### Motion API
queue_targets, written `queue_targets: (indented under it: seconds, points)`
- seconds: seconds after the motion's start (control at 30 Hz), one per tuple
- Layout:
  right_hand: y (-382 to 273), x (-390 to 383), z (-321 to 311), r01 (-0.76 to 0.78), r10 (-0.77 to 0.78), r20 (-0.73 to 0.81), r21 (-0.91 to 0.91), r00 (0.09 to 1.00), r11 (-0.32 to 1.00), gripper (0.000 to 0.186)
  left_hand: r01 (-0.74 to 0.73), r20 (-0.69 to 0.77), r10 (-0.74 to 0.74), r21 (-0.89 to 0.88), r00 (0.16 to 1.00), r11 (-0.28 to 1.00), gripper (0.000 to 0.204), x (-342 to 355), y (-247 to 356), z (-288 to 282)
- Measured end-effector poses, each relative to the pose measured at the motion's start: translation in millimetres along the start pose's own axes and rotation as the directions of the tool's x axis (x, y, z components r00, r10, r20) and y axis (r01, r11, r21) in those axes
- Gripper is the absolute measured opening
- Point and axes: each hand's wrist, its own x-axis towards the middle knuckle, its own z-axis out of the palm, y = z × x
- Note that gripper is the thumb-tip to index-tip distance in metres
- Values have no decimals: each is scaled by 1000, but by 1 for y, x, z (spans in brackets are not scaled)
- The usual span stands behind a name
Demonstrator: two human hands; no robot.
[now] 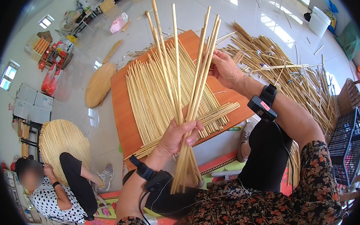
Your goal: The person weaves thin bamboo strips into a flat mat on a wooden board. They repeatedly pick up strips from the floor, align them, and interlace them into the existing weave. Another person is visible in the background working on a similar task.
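Note:
In front of me a fanned bunch of long, pale yellow plant stalks (173, 83) stands nearly upright, spread at the top and crossing lower down. My left hand (177, 138) is closed around it where the stalks cross, and their lower ends reach down over my lap. Higher up, my right hand (226, 70) has its fingers closed at the right-hand stalks of the bunch; the fingertips are partly hidden. Behind the bunch, a mat of stalks laid side by side (147, 106) lies on an orange-brown board (122, 86), with a few stalks (223, 111) across its near edge.
A large heap of stalks (282, 61) covers the floor at the right, beside a dark basket (345, 143). Round stalk panels (99, 85) lie at the left. A seated person (57, 195) holds another round panel (65, 140). A white bucket (318, 21) stands far right.

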Motion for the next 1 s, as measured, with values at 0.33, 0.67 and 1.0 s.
queue_targets:
  seconds: [0.33,0.67,1.0]
  points:
    - [-19,37,-108,182,-121,-629,32,768,983,11,-68,-70,73,68,995,995,72,-30,38,5]
    - [24,14,-186,-244,202,-554,-1,808,970,16,-501,-118,499,15,859,866,65,-66,75,-15]
    - [100,4,-94,-491,479,-423,88,769,866,14,-598,-163,602,80,781,798,66,-76,98,-22]
